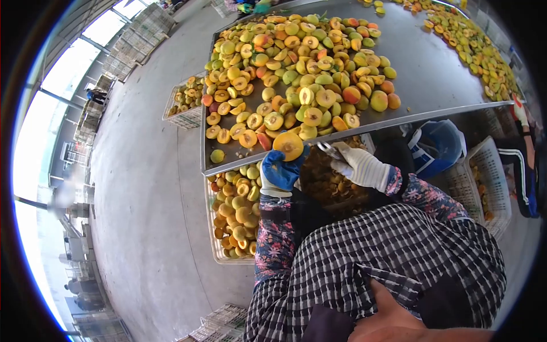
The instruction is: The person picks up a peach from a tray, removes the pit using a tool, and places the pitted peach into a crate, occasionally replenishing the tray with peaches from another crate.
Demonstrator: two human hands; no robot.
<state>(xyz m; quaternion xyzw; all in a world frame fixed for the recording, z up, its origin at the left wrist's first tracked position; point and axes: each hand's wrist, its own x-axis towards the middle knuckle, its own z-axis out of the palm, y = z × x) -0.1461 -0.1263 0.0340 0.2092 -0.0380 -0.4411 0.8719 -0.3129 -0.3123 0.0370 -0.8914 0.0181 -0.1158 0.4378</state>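
Observation:
My left hand (280,171), in a blue glove, holds a halved peach (288,145) cut side up at the near edge of the metal table (433,62). My right hand (360,165), in a white knit glove, grips a small metal pitting tool (327,149) just to the right of the fruit. A big heap of whole and halved peaches (296,74) covers the table right behind both hands. Below my hands, a crate of pits and scraps (327,185) sits under the table edge.
A white crate of halved peaches (233,211) stands on the floor at my left. Another crate with fruit (185,102) sits further left. A white basket (484,182) and a blue bucket (439,145) are at my right. More peaches (473,45) line the table's far side. Stacked crates stand along the windows.

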